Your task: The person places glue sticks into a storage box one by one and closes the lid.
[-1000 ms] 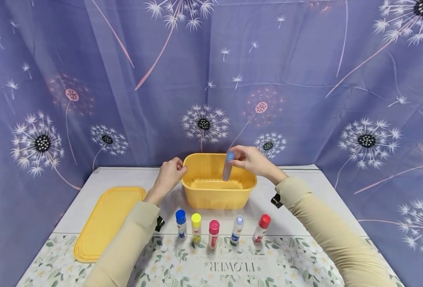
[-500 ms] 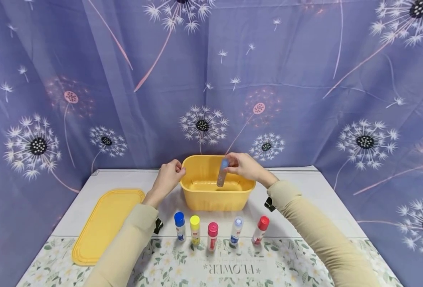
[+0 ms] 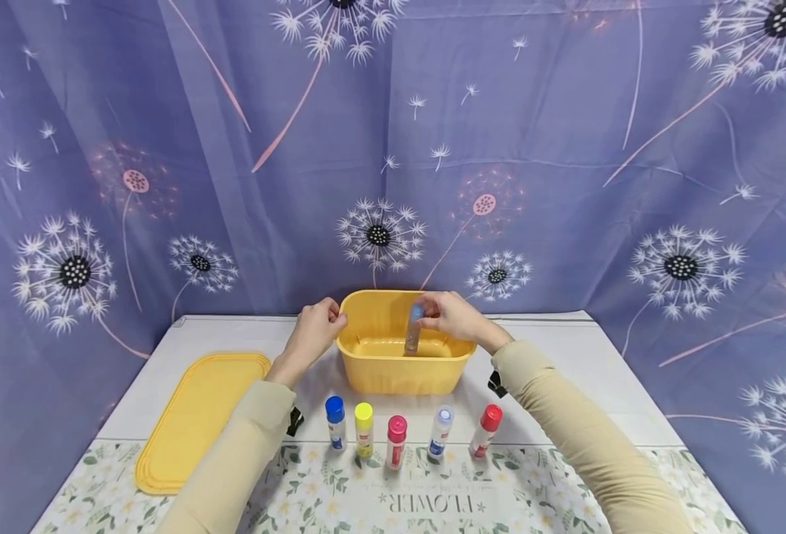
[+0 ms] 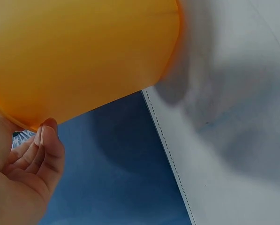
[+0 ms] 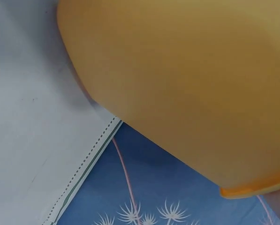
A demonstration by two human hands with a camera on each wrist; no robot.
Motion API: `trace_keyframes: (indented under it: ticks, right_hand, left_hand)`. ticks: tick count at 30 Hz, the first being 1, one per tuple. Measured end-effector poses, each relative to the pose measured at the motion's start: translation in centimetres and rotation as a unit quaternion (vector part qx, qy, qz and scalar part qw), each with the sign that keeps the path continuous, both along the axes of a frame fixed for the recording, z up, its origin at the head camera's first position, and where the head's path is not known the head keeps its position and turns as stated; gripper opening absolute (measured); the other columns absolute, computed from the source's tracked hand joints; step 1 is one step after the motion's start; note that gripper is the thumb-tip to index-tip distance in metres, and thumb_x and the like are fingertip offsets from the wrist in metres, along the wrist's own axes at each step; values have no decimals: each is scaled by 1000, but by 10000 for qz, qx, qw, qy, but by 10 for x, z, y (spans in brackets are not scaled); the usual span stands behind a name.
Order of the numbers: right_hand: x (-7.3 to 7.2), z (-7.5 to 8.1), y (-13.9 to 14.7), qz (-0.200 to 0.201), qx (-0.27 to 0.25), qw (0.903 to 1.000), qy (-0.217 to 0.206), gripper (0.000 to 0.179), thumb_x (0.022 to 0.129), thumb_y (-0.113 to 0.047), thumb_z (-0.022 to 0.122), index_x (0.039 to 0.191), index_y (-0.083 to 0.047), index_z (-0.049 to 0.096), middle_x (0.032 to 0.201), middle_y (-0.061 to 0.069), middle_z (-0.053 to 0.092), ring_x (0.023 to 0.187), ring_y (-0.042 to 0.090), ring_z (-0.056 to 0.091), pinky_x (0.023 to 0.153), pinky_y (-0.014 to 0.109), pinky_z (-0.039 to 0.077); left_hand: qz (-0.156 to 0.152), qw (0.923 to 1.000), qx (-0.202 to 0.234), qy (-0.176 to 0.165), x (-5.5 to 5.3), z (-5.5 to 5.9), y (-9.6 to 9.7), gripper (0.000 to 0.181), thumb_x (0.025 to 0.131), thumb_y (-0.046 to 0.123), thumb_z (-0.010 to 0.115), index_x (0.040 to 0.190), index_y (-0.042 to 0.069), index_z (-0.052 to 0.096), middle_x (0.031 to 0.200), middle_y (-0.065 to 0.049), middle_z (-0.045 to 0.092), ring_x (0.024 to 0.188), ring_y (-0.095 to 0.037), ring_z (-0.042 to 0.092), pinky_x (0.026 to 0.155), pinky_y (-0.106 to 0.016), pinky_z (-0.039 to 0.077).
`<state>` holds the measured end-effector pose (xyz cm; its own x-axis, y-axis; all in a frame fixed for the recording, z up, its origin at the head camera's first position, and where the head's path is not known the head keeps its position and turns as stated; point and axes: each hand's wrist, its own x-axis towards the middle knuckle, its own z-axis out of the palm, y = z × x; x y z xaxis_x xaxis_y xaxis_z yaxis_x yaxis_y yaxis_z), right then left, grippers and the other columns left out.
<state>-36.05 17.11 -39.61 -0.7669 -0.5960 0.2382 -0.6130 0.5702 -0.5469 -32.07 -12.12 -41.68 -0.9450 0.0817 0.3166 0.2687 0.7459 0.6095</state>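
Note:
A deep yellow plastic bin stands at the back middle of the table. My left hand pinches its left rim; the left wrist view shows the thumb and curled fingers at that rim. Inside the bin, my right hand holds a translucent glue stick with a bluish cap, roughly upright and low near the bin floor. In the right wrist view the bin's outer wall hides nearly all of that hand.
Several capped glue sticks stand in a row before the bin: blue, yellow, pink, clear-capped and red. A yellow lid lies at the left. Behind hangs a dandelion-print curtain.
My right hand has moved down and slightly left, lowering the glue stick deeper into the bin. My left hand keeps its hold on the rim, and the row of glue sticks stays put.

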Motion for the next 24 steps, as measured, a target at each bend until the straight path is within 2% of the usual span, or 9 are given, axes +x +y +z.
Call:
trace_keyframes:
  ticks: [13,24]
  right_hand:
    - [-5,-7,-5,-11,349,9992,205,31,86,-16,76,113,-3,66,96,6,72,91,17,69,81,31,53]
    - [-4,-5,-7,286,301,9991,-1,25,86,-5,74,107,3,63,88,6,71,85,17,68,77,28,53]
  left_hand:
    - [41,10000,4,83,0,-3,-1,18,93,20,61,93,2,63,81,-8,63,71,-22,59,67,-35,51]
    - [6,9998,46,176,0,-3,1,17,91,19,62,92,2,63,80,-7,63,71,-21,60,68,-36,51]
